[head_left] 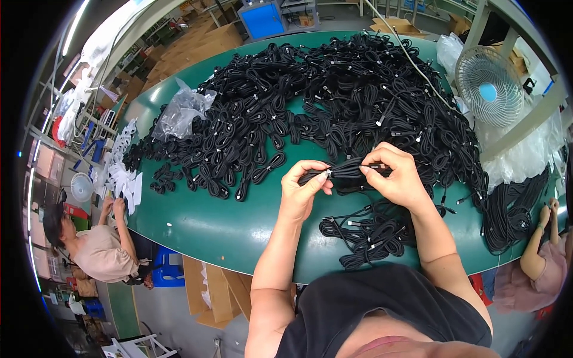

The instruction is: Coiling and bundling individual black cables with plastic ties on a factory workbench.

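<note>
Between my two hands, above the green table (250, 230), is a coiled black cable (346, 169) stretched lengthwise. My left hand (303, 186) pinches its left end, thumb against forefinger, where a small silvery connector shows. The right end is gripped by my right hand (395, 174), thumb and fingers closed on it near another metal plug. Just below my hands lies a small heap of black cables (373, 235) with pale connectors. Beyond them spreads a large pile of bundled black cables (358, 89) across the far side of the table.
A clear plastic bag (184, 110) rests on the pile at left. At right stand a fan (488, 86) and a metal post, with long cables (512, 215) hanging near a co-worker's hand. Another person (104, 250) sits at left. A cardboard box (218, 292) is below the table edge.
</note>
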Demonstrator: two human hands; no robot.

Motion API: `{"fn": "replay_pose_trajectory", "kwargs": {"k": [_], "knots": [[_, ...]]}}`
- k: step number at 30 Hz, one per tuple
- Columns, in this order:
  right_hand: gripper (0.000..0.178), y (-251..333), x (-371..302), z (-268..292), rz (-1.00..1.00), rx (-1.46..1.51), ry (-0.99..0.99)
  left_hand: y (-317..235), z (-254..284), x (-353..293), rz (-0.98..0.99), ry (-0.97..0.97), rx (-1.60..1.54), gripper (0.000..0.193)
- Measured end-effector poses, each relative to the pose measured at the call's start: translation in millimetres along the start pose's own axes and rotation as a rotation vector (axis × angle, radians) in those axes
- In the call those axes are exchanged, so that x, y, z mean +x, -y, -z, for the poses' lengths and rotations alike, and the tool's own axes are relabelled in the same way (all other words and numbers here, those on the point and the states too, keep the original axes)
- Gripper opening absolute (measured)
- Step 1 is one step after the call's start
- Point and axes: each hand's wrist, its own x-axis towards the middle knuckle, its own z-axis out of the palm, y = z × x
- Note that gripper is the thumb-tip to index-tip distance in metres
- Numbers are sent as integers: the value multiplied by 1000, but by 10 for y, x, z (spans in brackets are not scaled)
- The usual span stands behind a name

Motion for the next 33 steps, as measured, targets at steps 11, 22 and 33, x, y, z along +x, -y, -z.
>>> {"fn": "replay_pose_trajectory", "kwargs": {"k": [11,22,33], "knots": [[14,-18,-12,-123,38,-12,3,-56,-5,-3,-24,18,95,15],[22,-53,-12,-150,98,-92,46,-26,-12,-7,25,31,-54,18],[27,-154,-20,-188,-24,144,39,-68,-122,-31,121,-17,-190,25]]}}
